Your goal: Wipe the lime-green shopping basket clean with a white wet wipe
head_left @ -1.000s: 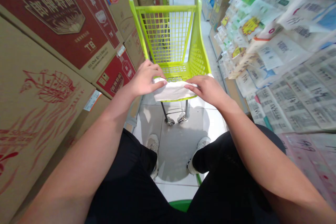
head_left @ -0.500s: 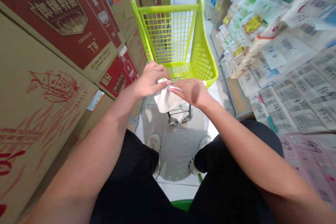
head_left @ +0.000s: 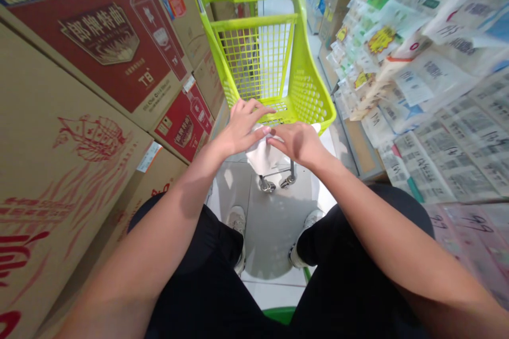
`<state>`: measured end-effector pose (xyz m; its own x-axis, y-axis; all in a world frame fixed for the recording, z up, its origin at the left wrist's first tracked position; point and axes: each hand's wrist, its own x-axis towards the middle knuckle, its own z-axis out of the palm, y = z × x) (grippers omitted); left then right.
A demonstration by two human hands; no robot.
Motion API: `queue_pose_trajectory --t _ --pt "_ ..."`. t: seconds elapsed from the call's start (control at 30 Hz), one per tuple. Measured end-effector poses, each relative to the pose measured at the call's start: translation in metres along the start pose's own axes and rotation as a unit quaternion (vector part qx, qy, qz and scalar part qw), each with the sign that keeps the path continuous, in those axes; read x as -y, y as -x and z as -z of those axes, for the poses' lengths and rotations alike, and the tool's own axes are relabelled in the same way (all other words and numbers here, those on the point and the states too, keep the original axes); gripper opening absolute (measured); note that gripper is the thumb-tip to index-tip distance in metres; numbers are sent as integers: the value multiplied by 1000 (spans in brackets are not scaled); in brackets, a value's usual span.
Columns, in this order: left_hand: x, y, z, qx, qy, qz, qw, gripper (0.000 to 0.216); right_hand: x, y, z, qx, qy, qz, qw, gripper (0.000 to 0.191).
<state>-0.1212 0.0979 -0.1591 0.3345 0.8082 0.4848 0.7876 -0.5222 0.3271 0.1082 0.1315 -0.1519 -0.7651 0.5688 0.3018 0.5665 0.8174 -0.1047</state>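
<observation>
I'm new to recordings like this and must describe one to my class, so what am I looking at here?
There is no machine: these are a person's own bare hands, seen from a camera worn on the head, looking forward and down. The left hand and right hand meet at a white cloth, by the near edge of a lime-green shopping cart. The cloth hangs partly below the fingers, which hide how firmly each hand grips it. Printed cardboard boxes are stacked on the left, and plastic-wrapped packs fill the right. Lower down are the person's dark trousers and light shoes on the tiled floor.
</observation>
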Motion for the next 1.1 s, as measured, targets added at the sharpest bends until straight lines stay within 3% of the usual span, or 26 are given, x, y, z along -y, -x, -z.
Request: queue_pose_trajectory --t 0.1,0.2,0.5,0.67,0.93,1.1 --pt "-3 -2 -4 -4 -16 -2 1000 85 23 -11 -1 40 65 -35 996 48" --pt "3 0 0 -7 -31 -17 999 82 24 -10 4 62 46 -21 997 50" --pt "20 4 15 25 -69 -28 997 65 -52 24 24 -21 -86 -12 996 64" --pt "1 -1 10 32 -103 -25 994 54 -73 27 28 -34 -99 -38 994 76" --pt "-51 -14 -15 -27 -79 -14 996 49 -101 32 31 -52 -51 -142 987 77" --pt "-71 -19 -22 -21 -63 -29 997 51 -103 41 42 -46 -60 -166 983 84"
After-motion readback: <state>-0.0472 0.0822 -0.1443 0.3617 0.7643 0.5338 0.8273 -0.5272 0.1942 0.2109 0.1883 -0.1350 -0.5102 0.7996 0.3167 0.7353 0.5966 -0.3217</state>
